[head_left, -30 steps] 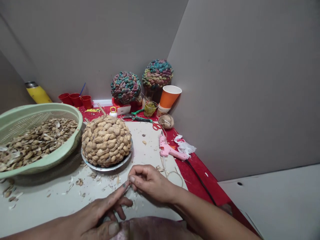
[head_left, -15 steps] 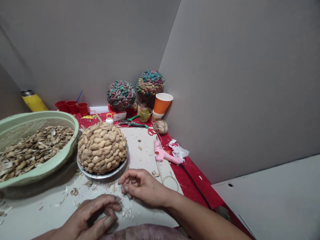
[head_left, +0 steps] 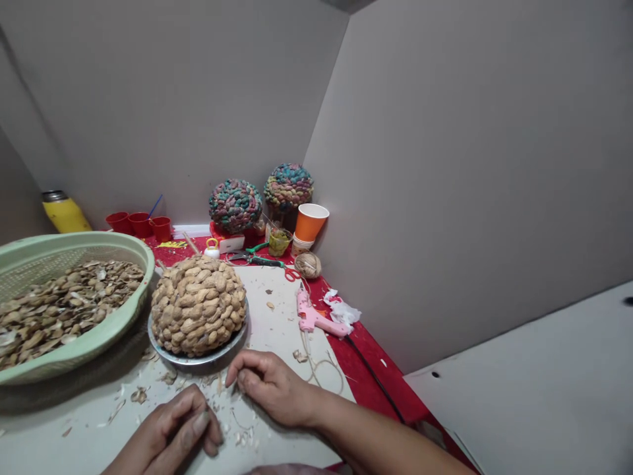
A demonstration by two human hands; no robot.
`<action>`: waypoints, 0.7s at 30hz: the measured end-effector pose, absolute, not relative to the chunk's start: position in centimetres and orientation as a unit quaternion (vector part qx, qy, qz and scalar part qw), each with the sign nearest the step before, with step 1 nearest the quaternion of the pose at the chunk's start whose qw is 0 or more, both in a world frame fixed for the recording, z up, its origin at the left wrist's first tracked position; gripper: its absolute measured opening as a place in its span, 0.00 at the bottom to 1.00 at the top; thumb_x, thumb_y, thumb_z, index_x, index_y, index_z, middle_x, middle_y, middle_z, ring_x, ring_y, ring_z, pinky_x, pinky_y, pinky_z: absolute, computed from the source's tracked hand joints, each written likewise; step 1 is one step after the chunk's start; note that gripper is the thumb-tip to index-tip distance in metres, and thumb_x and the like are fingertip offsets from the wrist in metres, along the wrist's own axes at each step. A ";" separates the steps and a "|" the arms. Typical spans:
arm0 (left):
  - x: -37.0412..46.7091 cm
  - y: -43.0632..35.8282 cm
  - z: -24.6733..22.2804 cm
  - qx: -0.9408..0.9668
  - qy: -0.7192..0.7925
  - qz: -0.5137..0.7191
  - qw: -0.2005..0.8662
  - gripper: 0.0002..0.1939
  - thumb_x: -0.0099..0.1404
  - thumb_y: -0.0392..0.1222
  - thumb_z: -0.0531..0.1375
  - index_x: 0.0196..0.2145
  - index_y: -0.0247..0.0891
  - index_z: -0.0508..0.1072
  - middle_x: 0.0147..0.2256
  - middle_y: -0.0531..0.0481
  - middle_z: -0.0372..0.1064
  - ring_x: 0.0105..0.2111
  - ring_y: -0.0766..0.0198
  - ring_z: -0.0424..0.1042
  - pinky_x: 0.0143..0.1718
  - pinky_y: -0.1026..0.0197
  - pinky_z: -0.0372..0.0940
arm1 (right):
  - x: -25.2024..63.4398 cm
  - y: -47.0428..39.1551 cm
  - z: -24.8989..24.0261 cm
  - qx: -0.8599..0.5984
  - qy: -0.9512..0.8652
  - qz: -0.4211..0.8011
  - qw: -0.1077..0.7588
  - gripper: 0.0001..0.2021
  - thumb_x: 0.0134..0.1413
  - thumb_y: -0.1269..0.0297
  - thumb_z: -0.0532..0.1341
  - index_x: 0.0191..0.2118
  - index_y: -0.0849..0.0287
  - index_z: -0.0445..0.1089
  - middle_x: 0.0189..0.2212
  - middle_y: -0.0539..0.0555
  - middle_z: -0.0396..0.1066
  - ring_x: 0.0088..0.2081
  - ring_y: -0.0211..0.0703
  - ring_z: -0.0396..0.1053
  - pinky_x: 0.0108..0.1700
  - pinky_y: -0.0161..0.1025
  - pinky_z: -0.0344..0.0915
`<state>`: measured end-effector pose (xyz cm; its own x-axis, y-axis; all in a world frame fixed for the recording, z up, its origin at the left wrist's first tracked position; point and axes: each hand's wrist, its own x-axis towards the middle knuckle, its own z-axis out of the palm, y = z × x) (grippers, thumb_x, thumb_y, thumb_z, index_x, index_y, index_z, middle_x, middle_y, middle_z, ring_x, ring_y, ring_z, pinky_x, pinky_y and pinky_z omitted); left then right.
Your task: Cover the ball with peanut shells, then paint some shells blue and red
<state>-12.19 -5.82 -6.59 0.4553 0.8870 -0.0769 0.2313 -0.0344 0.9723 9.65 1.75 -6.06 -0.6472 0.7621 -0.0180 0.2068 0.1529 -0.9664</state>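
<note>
My left hand [head_left: 171, 429] rests on the pale board near the front edge, its fingers curled in and the thumb lying along them. Nothing shows in it. My right hand [head_left: 270, 387] lies on the board a little farther right, loosely closed, index finger bent down, with nothing visible in its grasp. Just beyond both hands, a ball covered in peanuts [head_left: 198, 305] sits in a shallow metal bowl [head_left: 208, 359]. Neither hand touches it. Bits of shell [head_left: 139, 394] and white scraps lie scattered around the hands.
A green basket [head_left: 141, 290] of peanut shells stands at left. To the right lie a pink glue gun [head_left: 316, 320] with a black cord, and looped twine [head_left: 326, 376]. Behind are pliers [head_left: 242, 256], red scissors [head_left: 291, 274], coloured peanut balls [head_left: 289, 187], an orange cup [head_left: 311, 224] and red cups [head_left: 141, 225].
The view has tilted up slightly. My left hand has drawn back and left, its fingers curling in more. My right hand has settled lower with its fingers more closed.
</note>
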 end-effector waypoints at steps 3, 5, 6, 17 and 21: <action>-12.1 -5.8 -6.6 0.665 0.429 0.306 0.529 0.24 0.74 0.56 0.46 0.33 0.39 0.73 0.32 0.48 0.72 0.35 0.60 0.72 0.41 0.61 0.64 | 9.5 1.7 -6.3 -0.337 -0.723 0.539 0.272 0.08 0.56 0.71 0.57 0.36 0.62 0.75 0.20 0.44 0.58 0.23 0.33 0.52 0.26 0.31 0.51; -12.2 -5.8 -6.8 0.673 0.428 0.307 0.520 0.25 0.74 0.56 0.46 0.32 0.39 0.73 0.31 0.48 0.72 0.34 0.60 0.72 0.41 0.62 0.64 | 9.4 1.5 -6.4 -0.331 -0.713 0.547 0.288 0.08 0.56 0.69 0.58 0.37 0.62 0.75 0.20 0.43 0.57 0.22 0.32 0.51 0.25 0.30 0.49; -12.2 -5.8 -7.0 0.672 0.428 0.310 0.519 0.25 0.74 0.56 0.47 0.31 0.39 0.73 0.31 0.48 0.72 0.34 0.60 0.72 0.41 0.61 0.64 | 9.4 1.4 -6.3 -0.328 -0.707 0.555 0.292 0.08 0.56 0.68 0.59 0.38 0.62 0.75 0.19 0.43 0.56 0.22 0.31 0.50 0.24 0.29 0.49; -11.6 -6.1 -7.7 0.648 0.423 0.389 0.500 0.21 0.66 0.60 0.59 0.30 0.37 0.70 0.26 0.48 0.70 0.28 0.63 0.68 0.33 0.63 0.64 | 12.2 0.8 -0.1 -0.286 -0.826 0.403 0.271 0.11 0.58 0.70 0.62 0.46 0.58 0.75 0.46 0.57 0.75 0.42 0.42 0.72 0.43 0.37 0.69; -11.6 -6.1 -8.8 0.617 0.386 0.411 0.549 0.22 0.65 0.61 0.59 0.37 0.37 0.73 0.29 0.45 0.72 0.26 0.64 0.69 0.30 0.62 0.65 | 13.5 1.7 1.2 -0.304 -0.833 0.324 0.331 0.09 0.63 0.64 0.60 0.46 0.56 0.74 0.45 0.58 0.76 0.46 0.46 0.73 0.49 0.42 0.69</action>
